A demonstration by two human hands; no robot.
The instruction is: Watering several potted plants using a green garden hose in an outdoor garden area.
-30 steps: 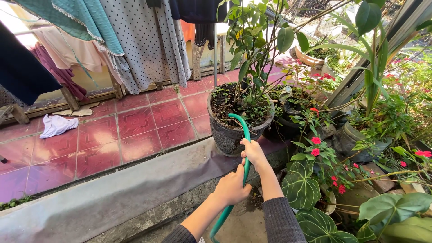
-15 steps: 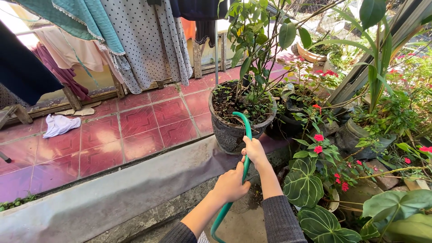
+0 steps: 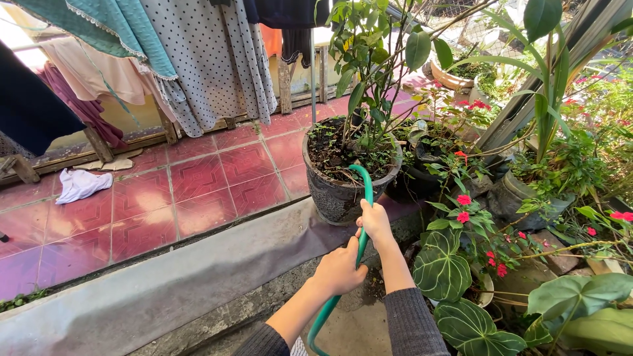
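Red-tiled patio behind; your left hand and right hand both clench the green hose, arching into the dark planter, red flowers just beside.

The red tiled floor carries a crumpled white cloth; a dark plant pot stands on the grey concrete ledge.

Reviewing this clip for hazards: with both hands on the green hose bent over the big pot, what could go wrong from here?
1. The green hose bends sharply over the rim of the dark pot; it may kink.
2. The pot stands at the edge of the concrete ledge; a tug by the right hand or left hand might shift it.
3. Overflow could wet the red tiles.
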